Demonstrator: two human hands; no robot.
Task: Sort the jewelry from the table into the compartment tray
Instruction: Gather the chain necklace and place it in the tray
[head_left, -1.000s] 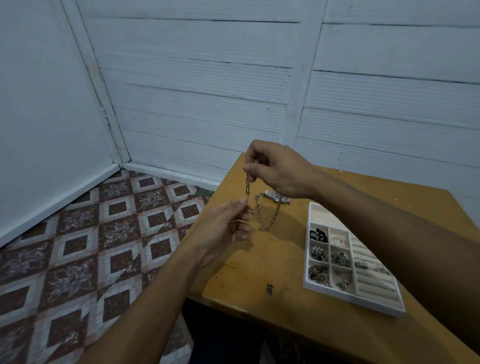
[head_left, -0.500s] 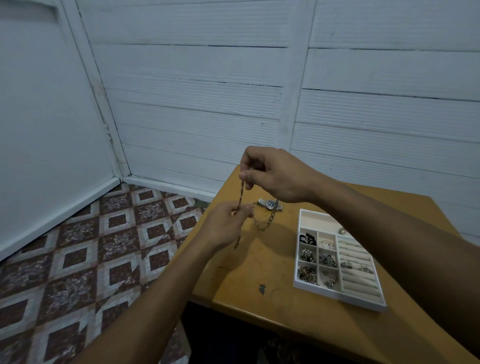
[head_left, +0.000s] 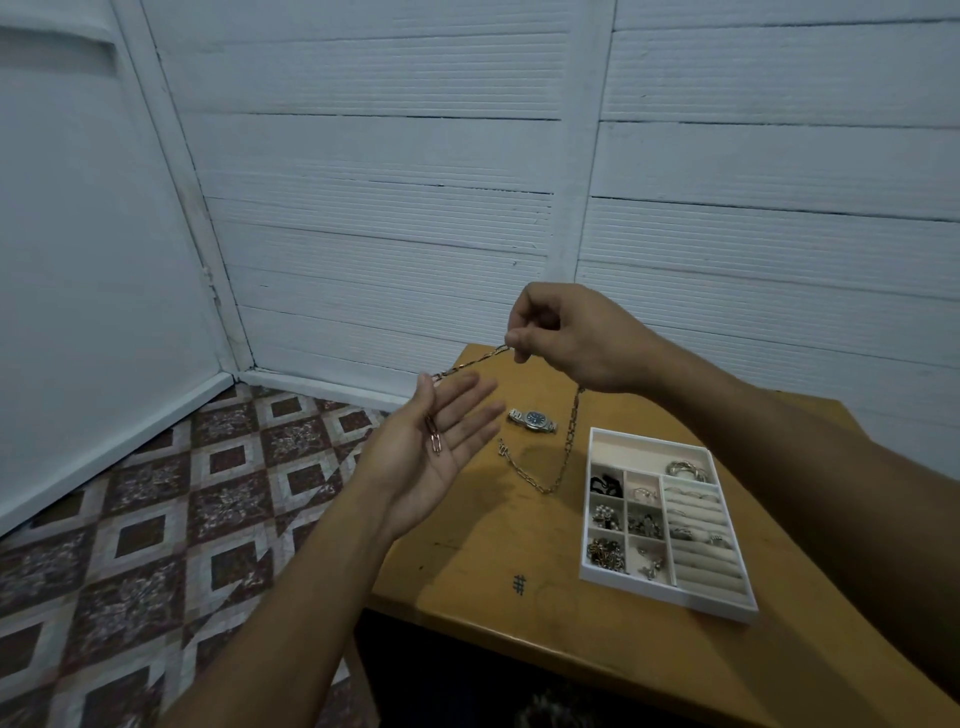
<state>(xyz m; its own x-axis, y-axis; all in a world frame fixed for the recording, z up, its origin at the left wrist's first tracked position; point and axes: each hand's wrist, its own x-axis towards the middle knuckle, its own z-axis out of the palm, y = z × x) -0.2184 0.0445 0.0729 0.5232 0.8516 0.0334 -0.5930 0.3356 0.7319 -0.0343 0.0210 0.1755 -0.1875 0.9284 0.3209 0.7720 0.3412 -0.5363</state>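
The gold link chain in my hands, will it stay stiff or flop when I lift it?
Probably floppy: the gold link chain sags in a loop below the pinching right hand. It may slide off, since one end only lies across the open left hand.

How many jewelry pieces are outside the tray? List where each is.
2. The chain hangs from the right hand, one end across the left hand; the watch lies on the table.

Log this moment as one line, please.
right hand pinches gold link chain | chain end lies on open left hand | silver wristwatch on wooden table | white compartment tray untouched
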